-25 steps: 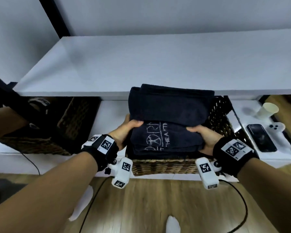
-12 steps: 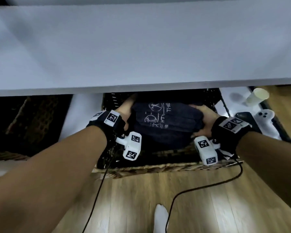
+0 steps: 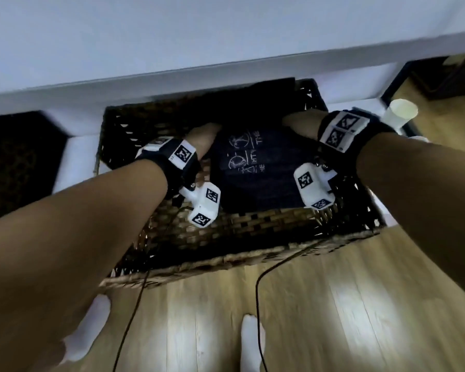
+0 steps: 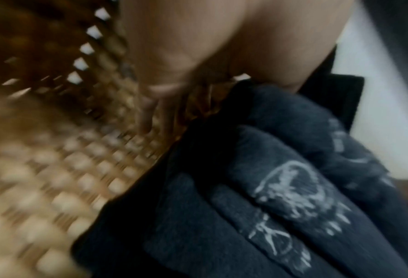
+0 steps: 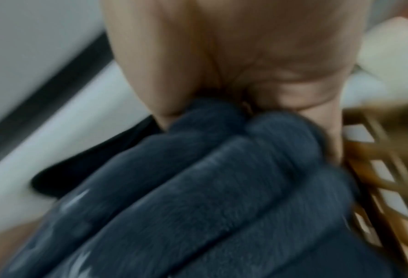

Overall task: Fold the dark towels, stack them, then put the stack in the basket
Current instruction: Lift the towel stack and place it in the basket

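A stack of folded dark towels (image 3: 261, 170), the top one printed with white figures, sits low inside the woven basket (image 3: 226, 260) under the white tabletop. My left hand (image 3: 203, 140) holds the stack's left side, with the thumb on top and the fingers (image 4: 148, 116) running down between towel (image 4: 257, 197) and basket wall (image 4: 43, 169). My right hand (image 3: 301, 123) grips the right side of the towel stack (image 5: 210, 188), thumb on top, fingers down by the basket wall (image 5: 383, 169). The fingertips are hidden by cloth.
The white tabletop edge (image 3: 226, 68) overhangs the basket's back. A paper cup (image 3: 399, 114) stands on the low shelf to the right. A dark basket (image 3: 14, 162) sits to the left. Two cables (image 3: 258, 296) trail over the wooden floor near my white-socked feet (image 3: 251, 342).
Both hands have carried the towel stack from above the basket rim down into the basket. The view has tipped further down over the basket.
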`<action>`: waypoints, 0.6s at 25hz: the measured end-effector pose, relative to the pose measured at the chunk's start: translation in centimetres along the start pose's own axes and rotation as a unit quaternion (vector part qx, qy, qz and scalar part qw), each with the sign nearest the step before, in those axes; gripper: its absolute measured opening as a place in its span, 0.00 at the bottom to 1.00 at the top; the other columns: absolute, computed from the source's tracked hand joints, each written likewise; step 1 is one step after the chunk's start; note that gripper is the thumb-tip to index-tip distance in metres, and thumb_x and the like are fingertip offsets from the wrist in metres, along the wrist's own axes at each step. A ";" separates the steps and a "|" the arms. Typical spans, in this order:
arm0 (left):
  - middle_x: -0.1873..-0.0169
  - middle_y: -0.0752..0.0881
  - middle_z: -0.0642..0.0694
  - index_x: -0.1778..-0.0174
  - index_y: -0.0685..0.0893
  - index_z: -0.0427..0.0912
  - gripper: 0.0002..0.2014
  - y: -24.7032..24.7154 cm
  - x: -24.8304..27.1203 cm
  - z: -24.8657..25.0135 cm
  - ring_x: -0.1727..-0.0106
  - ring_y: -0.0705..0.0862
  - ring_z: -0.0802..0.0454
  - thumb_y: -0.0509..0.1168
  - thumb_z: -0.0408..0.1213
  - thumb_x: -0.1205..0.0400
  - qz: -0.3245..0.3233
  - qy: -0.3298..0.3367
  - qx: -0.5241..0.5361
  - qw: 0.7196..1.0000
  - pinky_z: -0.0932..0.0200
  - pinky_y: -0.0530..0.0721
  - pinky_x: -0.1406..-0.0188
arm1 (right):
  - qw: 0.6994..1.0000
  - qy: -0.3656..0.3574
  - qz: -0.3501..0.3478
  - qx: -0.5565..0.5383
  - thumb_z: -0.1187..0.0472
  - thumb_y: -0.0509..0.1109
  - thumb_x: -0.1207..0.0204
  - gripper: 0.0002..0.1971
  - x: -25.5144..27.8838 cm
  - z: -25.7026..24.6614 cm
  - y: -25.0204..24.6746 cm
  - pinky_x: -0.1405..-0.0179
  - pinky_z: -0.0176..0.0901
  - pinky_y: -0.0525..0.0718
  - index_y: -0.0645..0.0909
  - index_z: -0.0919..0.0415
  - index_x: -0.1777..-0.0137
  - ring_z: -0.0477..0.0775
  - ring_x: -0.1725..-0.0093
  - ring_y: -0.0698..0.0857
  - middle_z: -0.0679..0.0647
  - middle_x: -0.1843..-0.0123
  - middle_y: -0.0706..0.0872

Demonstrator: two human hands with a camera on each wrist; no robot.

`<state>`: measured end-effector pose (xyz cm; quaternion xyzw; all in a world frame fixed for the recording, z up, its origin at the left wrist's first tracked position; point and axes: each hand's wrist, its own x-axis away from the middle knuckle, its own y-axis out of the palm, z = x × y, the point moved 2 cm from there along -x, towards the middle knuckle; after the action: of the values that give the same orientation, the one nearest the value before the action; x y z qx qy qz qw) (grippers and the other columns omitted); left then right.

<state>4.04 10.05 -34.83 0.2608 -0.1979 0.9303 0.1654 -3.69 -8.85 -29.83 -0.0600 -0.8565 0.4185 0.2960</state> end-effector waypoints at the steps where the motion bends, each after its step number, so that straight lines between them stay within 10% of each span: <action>1: 0.44 0.85 0.40 0.41 0.82 0.35 0.24 -0.5 -0.1 0.9 0.46 0.83 0.44 0.69 0.50 0.26 0.064 0.064 -0.097 0.991 0.57 0.77 0.53 | 0.999 0.010 0.037 -0.007 0.56 0.59 0.14 0.20 0.1 0.0 -0.3 0.43 0.42 0.76 0.72 0.68 0.28 0.64 0.34 0.79 0.66 0.28 0.77; 5: 0.56 0.87 0.46 0.50 0.85 0.43 0.12 -0.2 2.3 4.1 0.52 0.85 0.51 0.70 0.47 0.23 0.164 0.286 -0.267 0.905 0.62 0.74 0.60 | 0.982 0.017 0.169 0.081 0.53 0.74 0.29 0.35 0.7 -0.3 -1.0 0.44 0.53 0.82 0.64 0.63 0.26 0.65 0.36 0.81 0.63 0.33 0.77; 8: 0.39 0.85 0.40 0.40 0.83 0.36 0.17 -0.3 1.0 5.1 0.36 0.82 0.45 0.60 0.46 0.14 0.186 0.254 -0.296 0.902 0.64 0.77 0.52 | 0.961 -0.082 0.225 0.140 0.58 0.73 0.31 0.29 1.0 -0.8 -0.7 0.41 0.55 0.80 0.70 0.61 0.30 0.66 0.31 0.75 0.62 0.31 0.73; 12: 0.49 0.83 0.35 0.56 0.80 0.34 0.08 -0.2 0.0 4.8 0.45 0.81 0.39 0.58 0.34 0.19 0.182 0.325 -0.393 0.841 0.51 0.76 0.49 | 0.956 -0.227 0.056 0.180 0.73 0.68 0.31 0.41 -0.1 0.0 1.7 0.22 0.52 0.67 0.60 0.52 0.18 0.64 0.19 0.62 0.59 0.16 0.60; 15: 0.40 0.82 0.36 0.41 0.82 0.36 0.18 2.5 0.4 3.1 0.39 0.77 0.36 0.56 0.34 0.25 0.075 0.450 -0.431 0.779 0.52 0.71 0.40 | 0.933 -0.267 0.043 0.238 0.66 0.72 0.31 0.45 0.3 2.3 3.0 0.20 0.58 0.62 0.54 0.53 0.16 0.69 0.18 0.58 0.63 0.15 0.56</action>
<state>3.99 6.53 -32.89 -0.3013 -0.5007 0.7685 0.2606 -5.61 -8.38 -33.08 0.0894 -0.7759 0.6230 0.0432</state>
